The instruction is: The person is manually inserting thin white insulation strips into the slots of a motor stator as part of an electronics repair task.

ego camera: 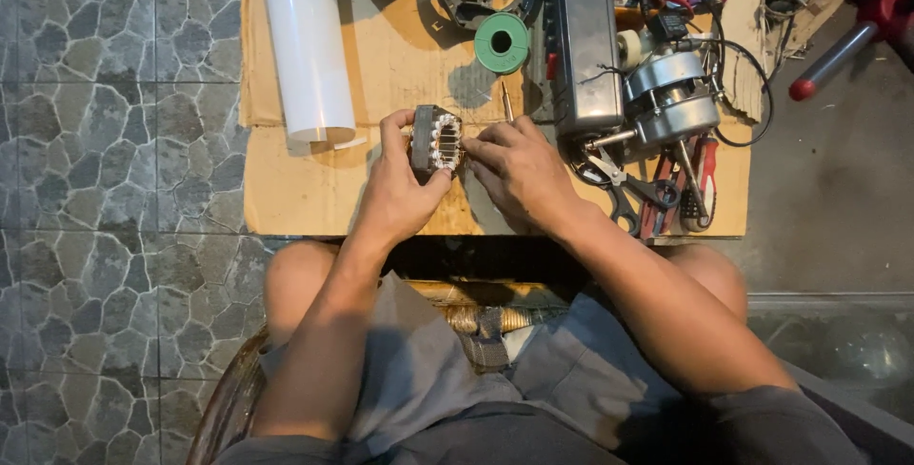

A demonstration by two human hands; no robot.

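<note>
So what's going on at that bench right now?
A seated person holds a small motor stator up over a cardboard sheet on the floor. The left hand grips its dark body, and the right hand has its fingertips at the slotted face. A white roll lies to the left and a green spool just behind. A grey motor, scissors and red-handled tools sit to the right, untouched.
</note>
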